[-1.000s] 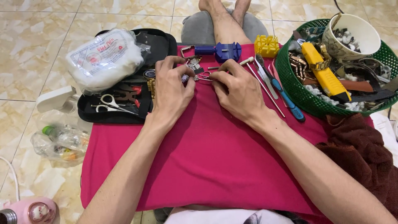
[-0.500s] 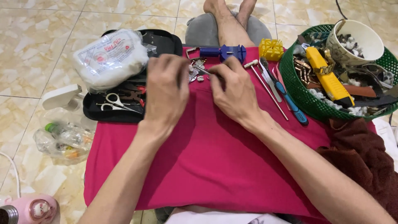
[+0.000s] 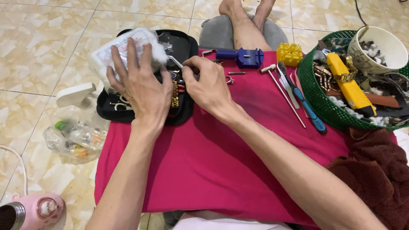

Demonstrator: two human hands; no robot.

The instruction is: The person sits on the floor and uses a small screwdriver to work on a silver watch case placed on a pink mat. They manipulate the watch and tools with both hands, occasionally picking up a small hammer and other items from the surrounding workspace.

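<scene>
Plenty of clutter here. A green basket (image 3: 313, 100) sits at three o'clock, stuffed with a yellow tool (image 3: 350, 87), watch bands and a white bowl (image 3: 375, 49) of small bits. On the pink cloth (image 3: 204, 162) that serves as the surface, a blue watch-link tool (image 3: 247, 57) and a yellow block (image 3: 289, 53) lie at one o'clock, with a small hammer (image 3: 283, 91) and a blue-handled screwdriver (image 3: 309, 113) just beside the basket. Down at eight o'clock, a clear plastic bag (image 3: 72, 138) rests on the tiled floor, and a pink flask (image 3: 34, 211) peeks in at seven.

Now the action at eleven o'clock: the black tool case (image 3: 183, 47) lies open on the cloth's far left corner, a bag of white cotton (image 3: 123, 49) piled on its far side. The left hand (image 3: 138, 87) is spread wide, fingers fanned, hovering over the case and brushing that cotton bag, covering much of what lies inside. The right hand (image 3: 208, 85) sits at the case's right edge, thumb and forefinger pressed together, pinching a thin metal tool (image 3: 174, 61) whose tip points into the case. A gold watch band (image 3: 174, 94) shows between the two hands.
</scene>
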